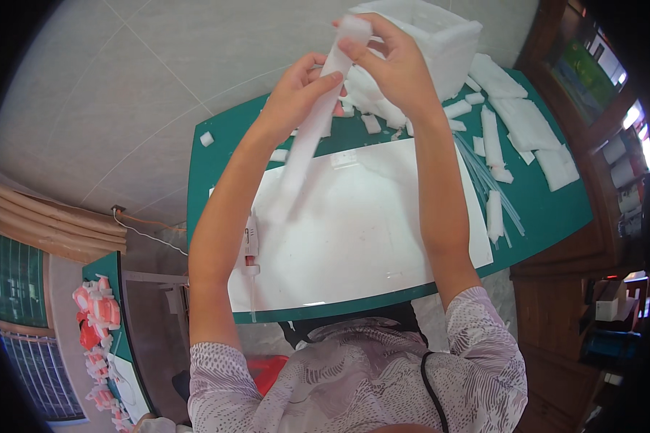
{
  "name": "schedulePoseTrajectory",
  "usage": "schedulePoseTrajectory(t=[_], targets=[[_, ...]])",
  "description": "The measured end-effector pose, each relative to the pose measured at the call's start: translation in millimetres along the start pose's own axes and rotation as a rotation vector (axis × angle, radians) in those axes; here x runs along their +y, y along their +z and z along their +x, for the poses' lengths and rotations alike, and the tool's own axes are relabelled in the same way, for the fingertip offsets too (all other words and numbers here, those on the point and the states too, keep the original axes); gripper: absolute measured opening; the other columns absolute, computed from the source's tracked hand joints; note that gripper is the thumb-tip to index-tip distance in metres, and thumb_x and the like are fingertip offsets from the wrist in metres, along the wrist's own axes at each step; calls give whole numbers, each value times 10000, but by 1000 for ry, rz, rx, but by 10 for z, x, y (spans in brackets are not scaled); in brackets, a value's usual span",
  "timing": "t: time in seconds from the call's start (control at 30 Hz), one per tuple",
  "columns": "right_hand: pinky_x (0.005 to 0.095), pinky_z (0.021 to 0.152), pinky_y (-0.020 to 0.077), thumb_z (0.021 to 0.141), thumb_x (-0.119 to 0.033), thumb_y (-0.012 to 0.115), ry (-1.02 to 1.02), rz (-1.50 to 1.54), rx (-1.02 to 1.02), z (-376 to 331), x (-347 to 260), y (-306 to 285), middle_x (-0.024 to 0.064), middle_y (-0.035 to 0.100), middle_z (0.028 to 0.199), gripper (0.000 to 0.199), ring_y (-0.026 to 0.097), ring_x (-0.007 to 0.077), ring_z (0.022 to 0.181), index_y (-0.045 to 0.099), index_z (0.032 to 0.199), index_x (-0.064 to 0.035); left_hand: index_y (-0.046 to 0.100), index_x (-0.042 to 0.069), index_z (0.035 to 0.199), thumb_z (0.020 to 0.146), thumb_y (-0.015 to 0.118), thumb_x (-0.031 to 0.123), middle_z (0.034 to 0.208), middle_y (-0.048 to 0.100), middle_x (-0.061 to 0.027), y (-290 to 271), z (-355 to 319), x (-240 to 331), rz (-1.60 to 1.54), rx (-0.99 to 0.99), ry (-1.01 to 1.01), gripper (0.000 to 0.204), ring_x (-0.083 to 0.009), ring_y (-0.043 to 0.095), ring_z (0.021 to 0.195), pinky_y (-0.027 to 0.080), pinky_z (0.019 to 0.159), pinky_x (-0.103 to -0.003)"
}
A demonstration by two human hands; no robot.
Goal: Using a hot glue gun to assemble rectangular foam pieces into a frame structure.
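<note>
Home-like craft workshop: barred window, wooden cabinet, green worktable, scattered white foam-like pieces.

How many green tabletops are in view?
2. The near tabletop is in front of the person, beneath the held white strip; the other tabletop is at far left, bearing red and white pieces. Things partly cover both; no third shows.

Pale grey tiling with thin seams spreads beyond my green-topped table. To my left, a tan curtain is gathered above a barred window, near a second green-topped table. To my right stands dark brown wooden shelving, with bright white light showing near my view's edge.
</note>
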State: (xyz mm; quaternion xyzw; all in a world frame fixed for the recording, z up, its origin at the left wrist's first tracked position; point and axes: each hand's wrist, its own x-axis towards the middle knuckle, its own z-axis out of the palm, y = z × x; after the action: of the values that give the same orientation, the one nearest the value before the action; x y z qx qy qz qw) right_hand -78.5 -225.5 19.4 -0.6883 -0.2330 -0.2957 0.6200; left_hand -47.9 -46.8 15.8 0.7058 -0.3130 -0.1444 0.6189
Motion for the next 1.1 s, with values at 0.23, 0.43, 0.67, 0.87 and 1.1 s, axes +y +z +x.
schedulePoseTrajectory(t=[0.23,0.43,0.67,0.87,1.1], targets=[[323,939,464,943,-331,622,160,-2,28,12,94,-128,113,658,1065,399,621,176,990,617,1188,-16,489,71,1215,970,571,269,974,636,-55,-183,-56,-81,230,-42,173,325,-123,608,748,478,692,-295],[331,923,488,984,-343,550,212,312,-149,26,220,-362,111,655,1077,414,650,221,969,573,1224,-6,488,92,1233,988,560,264,998,617,-64,-286,-155,8,210,-240,137,307,-117,584,803,494,765,-287],[334,841,557,974,-334,572,196,111,333,41,231,-938,147,645,1098,413,689,277,980,522,1264,-44,516,72,1185,956,592,222,988,647,-60,-492,-326,-56,245,-207,23,284,-138,627,756,493,703,-286],[333,798,554,903,-268,659,17,-483,206,70,511,-430,107,604,1176,393,615,255,1051,589,1239,-77,492,77,1228,966,586,259,1030,684,-88,-673,-335,0,159,45,80,333,-168,667,859,520,766,-316],[384,893,496,864,-160,668,-83,-874,13,-75,1204,-359,145,629,1153,299,597,318,1051,645,1157,-106,486,92,1227,986,546,273,1082,688,-122,-486,-273,-10,200,35,86,307,-212,653,1006,481,894,-370]])
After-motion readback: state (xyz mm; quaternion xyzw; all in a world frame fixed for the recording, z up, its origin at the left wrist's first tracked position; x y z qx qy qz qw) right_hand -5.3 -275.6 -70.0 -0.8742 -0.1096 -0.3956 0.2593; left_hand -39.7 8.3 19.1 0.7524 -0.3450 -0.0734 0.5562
